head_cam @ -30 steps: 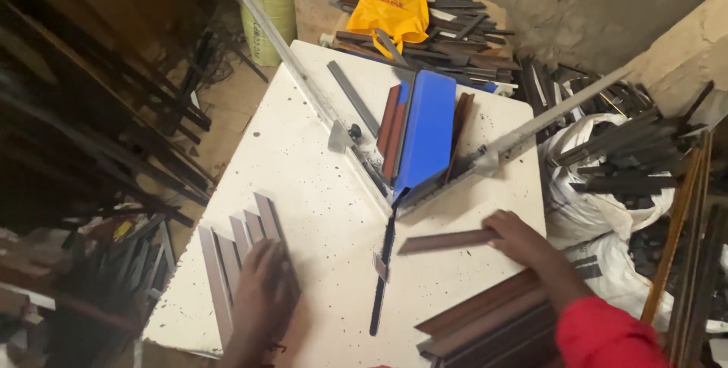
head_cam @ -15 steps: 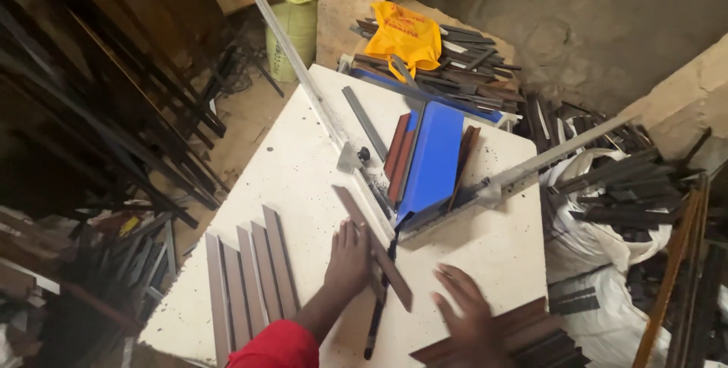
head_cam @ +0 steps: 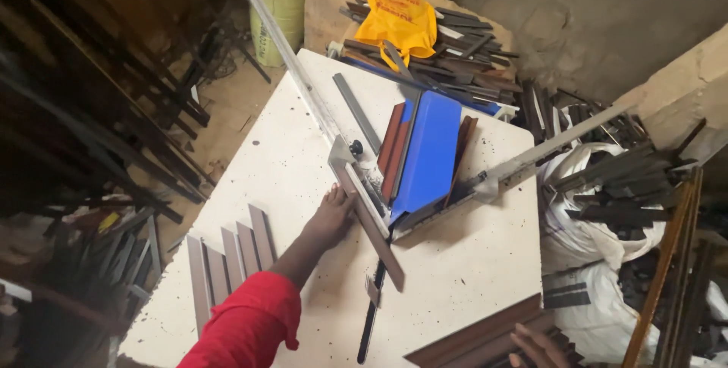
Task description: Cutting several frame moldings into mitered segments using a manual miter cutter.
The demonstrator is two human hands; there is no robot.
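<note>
While your left hand [head_cam: 331, 216] presses the brown strip [head_cam: 371, 224] against the metal square [head_cam: 356, 174] on the bench [head_cam: 288, 155], the strip could pivot, because your fingers [head_cam: 345, 199] bear only on its upper end and its lower end juts free toward you, over the black bar [head_cam: 370, 322]. A skid would carry your fingertips toward the square's edge. Left of those fingers, well apart, four cut strips [head_cam: 227, 254] lie side by side. The fingers are flat and stretched, gripping nothing; the strip lies under their tips and runs down to their right. Beyond them, the blue sheet [head_cam: 428, 152] rests inside the square. Your right hand [head_cam: 542, 345] shows only curled fingertips on the stacked strips [head_cam: 478, 334] at the near edge; I cannot tell whether it grips.
</note>
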